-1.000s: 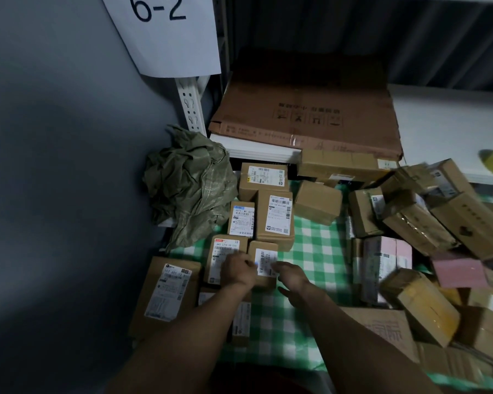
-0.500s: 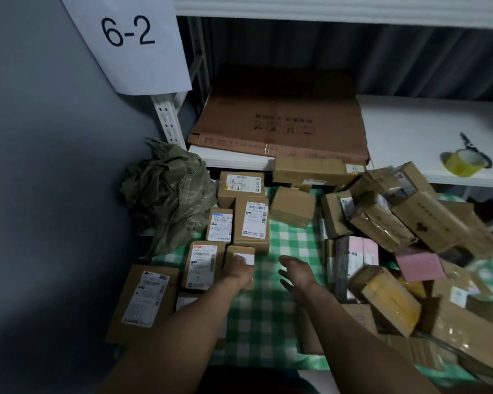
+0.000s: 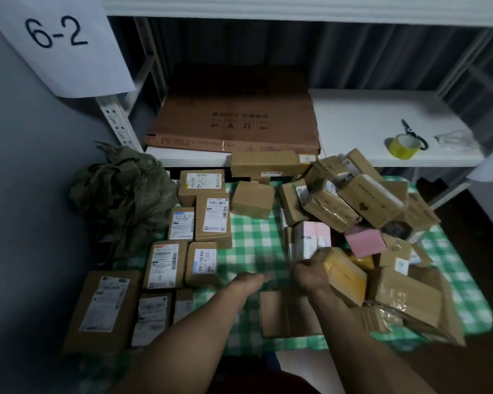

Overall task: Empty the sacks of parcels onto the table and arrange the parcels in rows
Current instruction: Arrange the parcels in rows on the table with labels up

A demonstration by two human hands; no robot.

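Parcels partly rowed, heap still waiting

Left hand [image 3: 251, 280] hovers loose-fingered, holding nothing; right hand [image 3: 310, 275] curls onto a yellow-taped parcel [image 3: 345, 277]. Labelled rows [image 3: 182, 251] fill the table [image 3: 254, 243] left; unsorted heap [image 3: 362, 200] right; emptied sack [image 3: 123, 197] beyond.

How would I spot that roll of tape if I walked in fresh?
Look at the white shelf behind the green checked table, and follow it to its right end. The roll of tape stands there beside the scissors and some crumpled clear plastic. It is the only yellow ring on that shelf, well apart from the brown parcels.
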